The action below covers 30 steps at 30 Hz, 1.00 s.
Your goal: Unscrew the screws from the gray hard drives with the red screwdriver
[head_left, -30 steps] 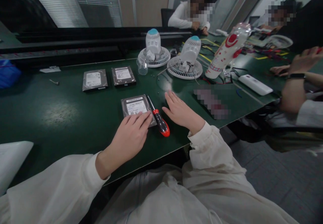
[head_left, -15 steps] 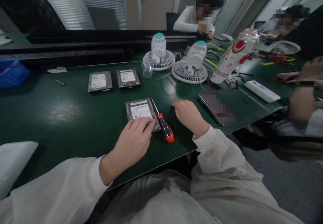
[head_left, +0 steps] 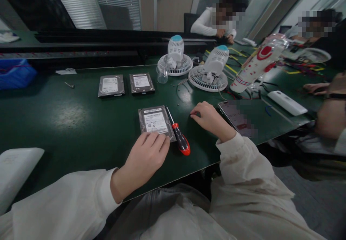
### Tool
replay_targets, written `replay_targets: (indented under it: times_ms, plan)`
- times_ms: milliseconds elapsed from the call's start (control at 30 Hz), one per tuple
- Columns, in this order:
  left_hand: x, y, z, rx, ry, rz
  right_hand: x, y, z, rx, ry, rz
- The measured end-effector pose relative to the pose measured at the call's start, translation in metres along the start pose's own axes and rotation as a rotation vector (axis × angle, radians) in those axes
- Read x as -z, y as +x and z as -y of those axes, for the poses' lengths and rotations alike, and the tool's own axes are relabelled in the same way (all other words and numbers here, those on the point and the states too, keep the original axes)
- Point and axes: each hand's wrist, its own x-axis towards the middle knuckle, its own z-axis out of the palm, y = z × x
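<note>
A grey hard drive (head_left: pixel 155 122) with a white label lies on the green table (head_left: pixel 70 124) in front of me. My left hand (head_left: pixel 147 157) rests on its near edge, fingers stretched flat. A screwdriver (head_left: pixel 179 138) with a red and black handle lies right of the drive, its tip pointing away. My right hand (head_left: pixel 209 118) is on the table right of the screwdriver, fingers curled in a pinch at the tabletop; what it pinches is too small to make out.
Two more hard drives (head_left: pixel 111 85) (head_left: pixel 141 83) lie further back, with a small clear cup (head_left: pixel 162 75) and two white fans (head_left: pixel 175 57) (head_left: pixel 211 73). A phone (head_left: pixel 236 117) sits by my right wrist. Other people work at the right and far side. A white tray (head_left: pixel 16 168) lies left.
My right hand went from flat and stretched out to curled in a pinch and drew back slightly. My left hand stayed on the drive. The view shifted a little.
</note>
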Motion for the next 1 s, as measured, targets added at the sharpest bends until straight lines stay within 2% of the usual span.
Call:
replay_targets:
  times_ms: [167,367,500,633,733,833,1000]
  plan:
    - [0.003,0.001,0.0,-0.004,0.006,-0.044,0.0,-0.001,0.008,0.019,-0.007,0.0]
    - [0.003,-0.001,-0.001,-0.028,-0.003,-0.04,-0.003,-0.003,0.007,0.026,0.039,-0.008]
    - [0.004,-0.003,-0.003,-0.036,-0.014,-0.016,-0.002,-0.005,0.01,0.039,0.153,-0.036]
    - [0.005,-0.004,-0.006,-0.049,-0.014,0.008,0.007,-0.014,0.029,0.08,0.372,-0.063]
    - [0.006,-0.005,-0.007,-0.053,-0.012,0.025,0.012,-0.027,0.052,0.175,0.526,-0.007]
    - [0.005,-0.006,-0.007,-0.047,-0.018,0.047,0.012,-0.038,0.067,0.238,0.583,0.05]
    - [0.002,-0.007,-0.006,-0.055,-0.036,0.049,0.011,-0.039,0.067,0.193,0.594,0.104]
